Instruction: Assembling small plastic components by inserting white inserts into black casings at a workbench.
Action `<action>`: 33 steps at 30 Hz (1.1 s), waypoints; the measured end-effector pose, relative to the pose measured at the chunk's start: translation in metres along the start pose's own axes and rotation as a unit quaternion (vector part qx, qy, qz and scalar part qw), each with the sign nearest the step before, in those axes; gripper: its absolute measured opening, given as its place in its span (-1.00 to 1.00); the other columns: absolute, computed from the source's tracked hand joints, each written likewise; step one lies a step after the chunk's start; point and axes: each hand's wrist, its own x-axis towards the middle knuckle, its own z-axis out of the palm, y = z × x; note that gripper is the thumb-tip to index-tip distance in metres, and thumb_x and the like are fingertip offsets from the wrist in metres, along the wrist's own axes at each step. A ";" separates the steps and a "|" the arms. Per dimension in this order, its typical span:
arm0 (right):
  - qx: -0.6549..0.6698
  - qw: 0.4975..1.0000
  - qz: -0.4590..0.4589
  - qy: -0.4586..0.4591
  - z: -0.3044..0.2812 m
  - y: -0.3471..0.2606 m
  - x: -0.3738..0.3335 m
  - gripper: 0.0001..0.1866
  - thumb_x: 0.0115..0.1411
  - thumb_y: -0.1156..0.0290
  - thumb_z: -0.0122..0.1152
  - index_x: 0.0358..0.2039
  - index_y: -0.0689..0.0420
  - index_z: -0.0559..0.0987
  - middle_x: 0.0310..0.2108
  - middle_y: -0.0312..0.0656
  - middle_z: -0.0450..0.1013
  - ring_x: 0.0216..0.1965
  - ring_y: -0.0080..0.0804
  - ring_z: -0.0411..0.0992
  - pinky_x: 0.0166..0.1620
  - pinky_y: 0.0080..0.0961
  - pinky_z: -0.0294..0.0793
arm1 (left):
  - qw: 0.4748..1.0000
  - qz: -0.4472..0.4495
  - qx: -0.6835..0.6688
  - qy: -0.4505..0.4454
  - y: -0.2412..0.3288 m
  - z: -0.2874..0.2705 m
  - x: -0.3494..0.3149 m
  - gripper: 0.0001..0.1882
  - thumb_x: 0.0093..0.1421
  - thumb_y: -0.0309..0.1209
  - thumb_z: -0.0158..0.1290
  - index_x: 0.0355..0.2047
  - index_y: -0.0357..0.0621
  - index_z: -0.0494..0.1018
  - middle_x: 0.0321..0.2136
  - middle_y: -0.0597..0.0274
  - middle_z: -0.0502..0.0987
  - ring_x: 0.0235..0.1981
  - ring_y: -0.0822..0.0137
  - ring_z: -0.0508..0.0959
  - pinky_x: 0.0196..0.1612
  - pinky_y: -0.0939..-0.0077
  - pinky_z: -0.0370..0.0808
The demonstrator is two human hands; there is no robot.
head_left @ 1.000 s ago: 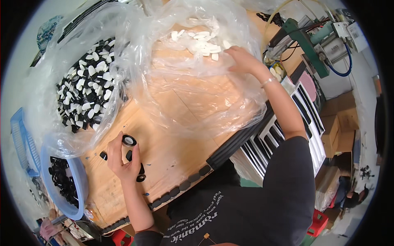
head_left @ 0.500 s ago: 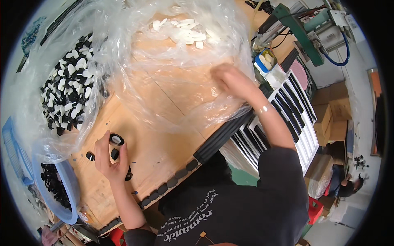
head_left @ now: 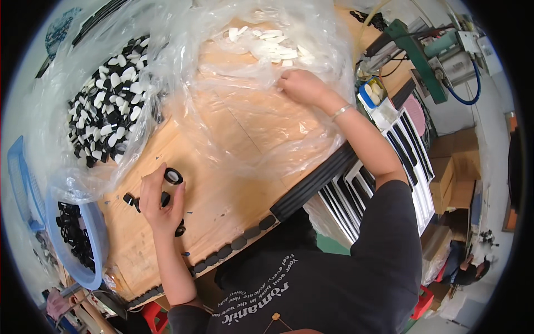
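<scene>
My left hand is over the left part of the wooden table, pinching a small black oval piece with a pale middle between finger and thumb. Beside and below that hand lie a few small black pieces, partly hidden by the fingers. At the far side, my right hand is above clear plastic film, its fingertips pinched together. Whatever they might hold is too small to make out. Just beyond those fingertips is a pile of white oval pieces.
A heap of black-and-white pieces lies on plastic at the left. A blue basket holds black parts. Black padding runs along the table's near edge. At the right are black-and-white slatted panels, a blue box and a green machine.
My right hand has moved farther away across the film, closer to the white pieces. My left hand still pinches the black oval piece. The whole view has shifted slightly.
</scene>
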 end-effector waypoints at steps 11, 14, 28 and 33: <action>0.512 0.805 -0.053 0.295 -0.057 -0.233 -0.002 -0.80 -0.01 0.63 0.36 -0.31 0.26 0.61 -0.46 -0.14 0.57 -0.46 -0.54 0.54 -0.42 -0.68 0.48 | 0.989 0.061 -0.016 0.130 0.005 0.006 -0.004 -0.51 -0.21 -0.60 0.34 -0.19 -0.34 0.49 -0.36 0.04 0.55 -0.31 0.08 0.52 -0.22 0.31 0.46; 0.544 0.733 -0.079 0.401 -0.041 -0.256 0.007 -0.81 -0.06 0.63 0.39 -0.38 0.24 0.60 -0.47 -0.14 0.56 -0.52 -0.50 0.51 -0.46 -0.65 0.45 | 0.987 0.072 -0.016 0.142 0.007 0.006 -0.005 -0.50 -0.21 -0.59 0.35 -0.18 -0.35 0.49 -0.37 0.03 0.55 -0.33 0.07 0.51 -0.24 0.30 0.45; 0.507 0.776 -0.145 0.347 -0.035 -0.262 0.009 -0.80 0.03 0.61 0.30 -0.27 0.22 0.60 -0.26 -0.13 0.50 -0.31 -0.42 0.47 -0.28 -0.56 0.47 | 0.980 0.104 -0.005 0.169 0.006 -0.003 -0.004 -0.44 -0.22 -0.57 0.34 -0.13 -0.37 0.47 -0.34 0.02 0.58 -0.35 0.12 0.53 -0.26 0.35 0.39; 0.774 0.629 0.006 0.072 -0.034 -0.260 0.006 -0.80 0.16 0.61 0.17 -0.17 0.30 0.55 -0.22 -0.18 0.50 -0.24 -0.58 0.45 -0.16 -0.61 0.49 | 0.982 0.118 0.018 0.146 0.010 -0.001 -0.002 -0.48 -0.19 -0.57 0.32 -0.14 -0.40 0.48 -0.34 -0.02 0.59 -0.34 0.10 0.54 -0.24 0.33 0.42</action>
